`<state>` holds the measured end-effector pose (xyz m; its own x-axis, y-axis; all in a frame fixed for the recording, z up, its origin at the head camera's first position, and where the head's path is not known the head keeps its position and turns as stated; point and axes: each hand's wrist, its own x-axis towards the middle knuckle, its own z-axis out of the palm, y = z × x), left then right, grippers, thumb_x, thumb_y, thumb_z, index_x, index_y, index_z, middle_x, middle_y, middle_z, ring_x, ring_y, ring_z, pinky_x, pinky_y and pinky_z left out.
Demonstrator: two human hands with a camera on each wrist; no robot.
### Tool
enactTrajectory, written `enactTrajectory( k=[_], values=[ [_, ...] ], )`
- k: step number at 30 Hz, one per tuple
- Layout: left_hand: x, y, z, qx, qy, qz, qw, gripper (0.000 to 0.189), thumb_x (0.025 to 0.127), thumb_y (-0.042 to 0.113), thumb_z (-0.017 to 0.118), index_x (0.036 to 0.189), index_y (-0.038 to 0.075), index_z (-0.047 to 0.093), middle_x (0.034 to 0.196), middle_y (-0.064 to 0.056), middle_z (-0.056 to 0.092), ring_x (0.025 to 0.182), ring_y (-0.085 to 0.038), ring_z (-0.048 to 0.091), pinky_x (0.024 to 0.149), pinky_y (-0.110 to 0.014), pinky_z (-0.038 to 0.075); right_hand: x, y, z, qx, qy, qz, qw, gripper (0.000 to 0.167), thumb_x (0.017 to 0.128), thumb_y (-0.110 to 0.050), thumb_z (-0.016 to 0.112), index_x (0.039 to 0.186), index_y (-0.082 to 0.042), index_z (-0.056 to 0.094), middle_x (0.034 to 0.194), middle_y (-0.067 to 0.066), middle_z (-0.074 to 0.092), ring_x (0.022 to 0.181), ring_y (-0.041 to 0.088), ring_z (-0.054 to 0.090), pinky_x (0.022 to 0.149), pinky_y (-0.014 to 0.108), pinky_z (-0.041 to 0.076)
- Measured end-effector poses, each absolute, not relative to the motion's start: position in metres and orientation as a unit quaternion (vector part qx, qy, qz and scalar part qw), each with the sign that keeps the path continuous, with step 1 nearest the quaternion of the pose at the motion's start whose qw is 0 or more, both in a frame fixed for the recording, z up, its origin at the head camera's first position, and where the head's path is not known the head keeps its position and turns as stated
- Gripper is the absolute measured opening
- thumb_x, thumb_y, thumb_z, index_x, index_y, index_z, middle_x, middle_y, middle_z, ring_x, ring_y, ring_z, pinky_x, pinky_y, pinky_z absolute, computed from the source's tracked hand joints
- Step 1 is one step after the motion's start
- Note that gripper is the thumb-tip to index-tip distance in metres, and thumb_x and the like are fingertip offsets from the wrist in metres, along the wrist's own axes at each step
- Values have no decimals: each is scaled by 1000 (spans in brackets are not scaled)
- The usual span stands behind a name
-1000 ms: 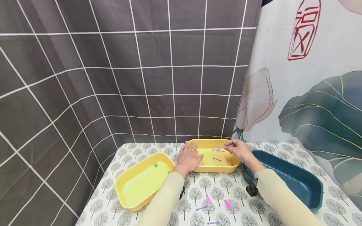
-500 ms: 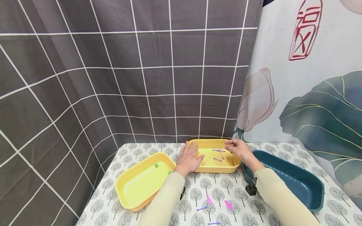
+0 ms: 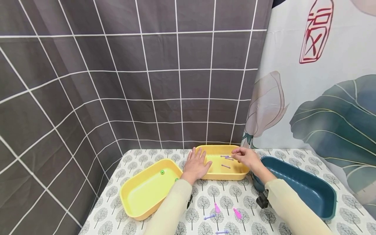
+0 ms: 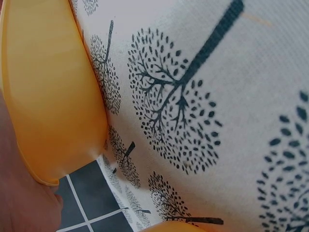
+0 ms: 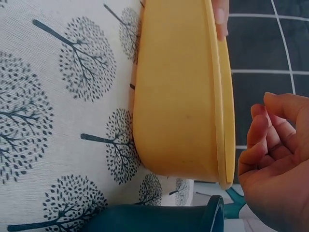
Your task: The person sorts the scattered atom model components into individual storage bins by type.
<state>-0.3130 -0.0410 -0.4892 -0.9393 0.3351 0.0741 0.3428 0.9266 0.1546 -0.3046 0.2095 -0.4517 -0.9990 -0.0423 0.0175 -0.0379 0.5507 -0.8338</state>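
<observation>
My left hand (image 3: 195,164) lies with spread fingers over the left end of the far yellow tray (image 3: 224,176). The right hand (image 3: 245,156) hovers over this tray's right end, fingers curled and thumb against the index fingertip. Nothing shows between those fingertips in the right wrist view, where the hand (image 5: 277,154) is beside the tray's outer wall (image 5: 178,92). Several small purple sticks (image 3: 226,166) with knobbed ends lie in the tray, close to the right fingertips. In the left wrist view, part of the left hand (image 4: 29,193) touches the tray's rim.
Left stands a second yellow tray (image 3: 136,213) with green beads (image 3: 162,172). A dark blue basin (image 3: 330,209) sits at right. On the tree-print cloth in front lie two pink pieces (image 3: 237,213) and two purple sticks (image 3: 210,216). A gridded curtain (image 3: 194,111) hangs behind.
A second ago the right fingertips held a purple stick; half a second ago it appears below them in the tray. The right hand has since shifted slightly left. My left hand stays put.
</observation>
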Motion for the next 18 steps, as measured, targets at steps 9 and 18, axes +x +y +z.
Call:
enactTrajectory(
  k=[9, 18],
  values=[
    [-312, -41, -489, -172, -982, -75, 21, 68, 107, 57, 24, 162, 16, 27, 170, -5, 14, 157, -34, 6, 127, -47, 7, -286, 202, -451, -56, 878, -476, 8, 19, 96, -15, 70, 110, -2, 70, 88, 4, 69, 76, 18, 57, 57, 25, 46],
    [-312, -40, -489, -172, -982, -79, 22, 67, 107, 55, 26, 162, 16, 27, 170, -5, 14, 157, -34, 6, 127, -47, 7, -267, 199, -457, -82, 864, -496, 26, 27, 93, -14, 73, 114, 3, 69, 88, 3, 69, 75, 14, 57, 63, 27, 53]
  ],
)
